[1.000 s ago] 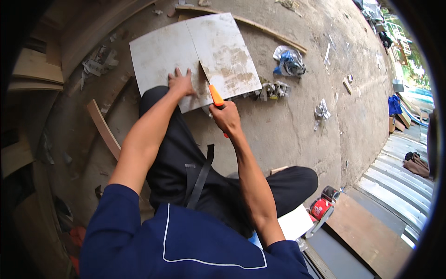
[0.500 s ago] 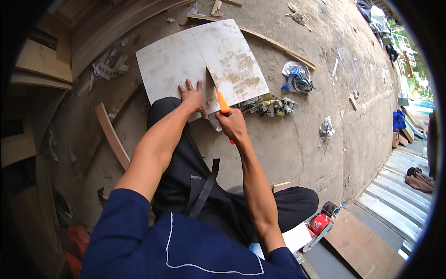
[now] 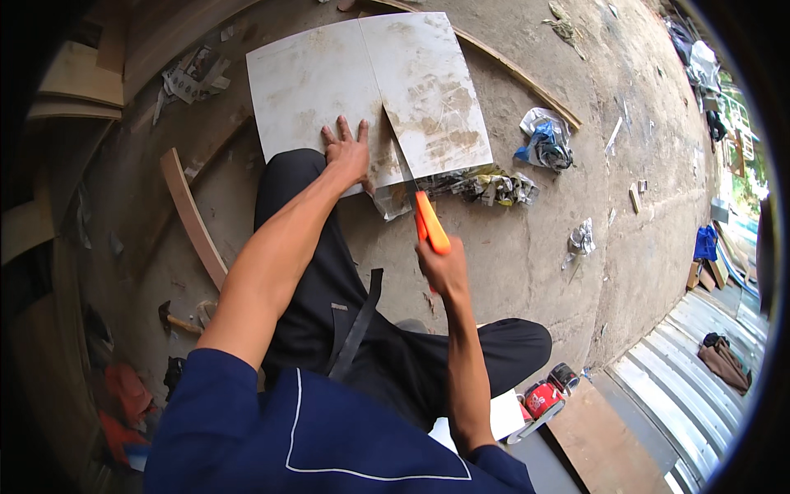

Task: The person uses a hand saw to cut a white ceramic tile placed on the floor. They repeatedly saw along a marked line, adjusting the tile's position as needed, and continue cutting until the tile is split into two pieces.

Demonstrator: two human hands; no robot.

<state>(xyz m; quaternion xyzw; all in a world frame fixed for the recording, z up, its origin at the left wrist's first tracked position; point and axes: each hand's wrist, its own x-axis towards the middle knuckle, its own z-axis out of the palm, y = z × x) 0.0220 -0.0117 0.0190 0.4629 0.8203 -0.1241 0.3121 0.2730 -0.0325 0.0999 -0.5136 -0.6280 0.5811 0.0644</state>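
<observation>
A white board [image 3: 321, 82], smudged with brown dirt, lies in front of me over crumpled paper. A thin line runs down it from the far edge and meets an open cut. My left hand [image 3: 347, 154] presses on the board's near part, left of the cut, fingers spread. In my right hand [image 3: 444, 265] is the orange handle of a handsaw [image 3: 431, 222], held just off the board's near edge. The dark blade reaches from the handle into the cut; much of it is hard to make out.
Crumpled newspaper [image 3: 498, 187] sticks out under the board's right side. A long wood strip [image 3: 518, 72] lies beyond it, and a curved strip [image 3: 191, 218] at left. A hammer [image 3: 177, 320] rests by my left leg. Rolls of tape [image 3: 543, 399] sit near my right knee.
My right hand has drawn the handsaw back toward me and slightly right, showing more blade. My left hand stays on the board. The whole view has shifted a little.
</observation>
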